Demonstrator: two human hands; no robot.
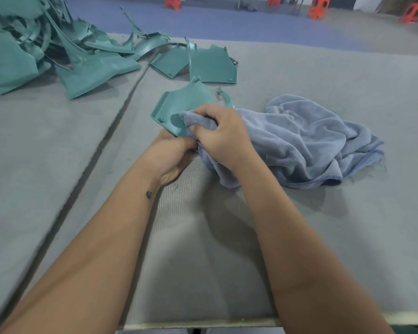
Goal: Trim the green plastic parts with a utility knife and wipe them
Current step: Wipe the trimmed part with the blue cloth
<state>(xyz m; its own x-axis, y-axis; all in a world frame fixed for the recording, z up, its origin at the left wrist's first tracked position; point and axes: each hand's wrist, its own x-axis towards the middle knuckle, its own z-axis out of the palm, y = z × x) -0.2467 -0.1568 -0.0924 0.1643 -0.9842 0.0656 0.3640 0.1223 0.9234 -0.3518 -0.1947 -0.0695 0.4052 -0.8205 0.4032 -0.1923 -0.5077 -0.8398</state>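
A green plastic part is held just above the grey table, a little beyond the table's middle. My left hand grips its near edge from below. My right hand grips a bunched fold of the blue cloth and presses it on the part's right side. The rest of the cloth trails to the right and lies crumpled on the table. No utility knife is in view.
A heap of green plastic parts fills the far left of the table, with two flat ones lying just beyond the held part. A dark seam runs across the table on the left. Orange stools stand on the floor beyond.
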